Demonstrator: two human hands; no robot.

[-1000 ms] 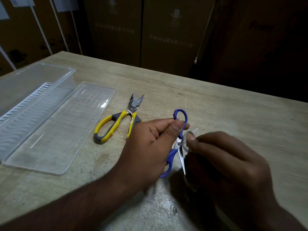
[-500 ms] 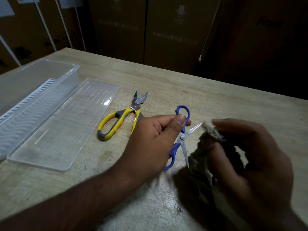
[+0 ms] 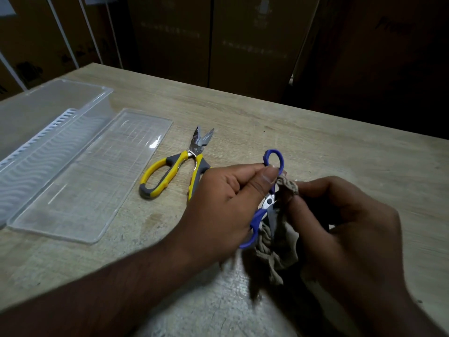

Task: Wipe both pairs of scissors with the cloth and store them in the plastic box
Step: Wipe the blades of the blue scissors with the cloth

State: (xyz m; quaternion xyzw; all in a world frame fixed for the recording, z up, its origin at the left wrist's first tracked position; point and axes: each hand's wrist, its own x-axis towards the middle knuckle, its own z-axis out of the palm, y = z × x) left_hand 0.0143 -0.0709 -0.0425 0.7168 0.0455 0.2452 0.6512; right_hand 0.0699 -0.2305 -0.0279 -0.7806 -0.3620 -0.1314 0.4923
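Note:
My left hand (image 3: 226, 203) grips the blue-handled scissors (image 3: 274, 159) by the handles, blades spread apart and pointing toward me and to the right. My right hand (image 3: 340, 222) holds a crumpled grey-beige cloth (image 3: 277, 249) pressed around one blade, close to the pivot. The other blade shows as a thin strip against the cloth. The yellow-and-grey scissors (image 3: 170, 171) lie on the table left of my left hand, blades slightly apart and pointing away. The clear plastic box (image 3: 48, 132) stands open at the far left.
The box's clear lid (image 3: 97, 181) lies flat between the box and the yellow scissors. The wooden table (image 3: 340, 147) reaches its far edge close behind. Dark cardboard boxes (image 3: 243, 45) stand beyond it.
My right hand has moved the cloth back in from the blade tip toward the pivot, so it now covers the blade. The left hand and blue scissors stayed almost in place.

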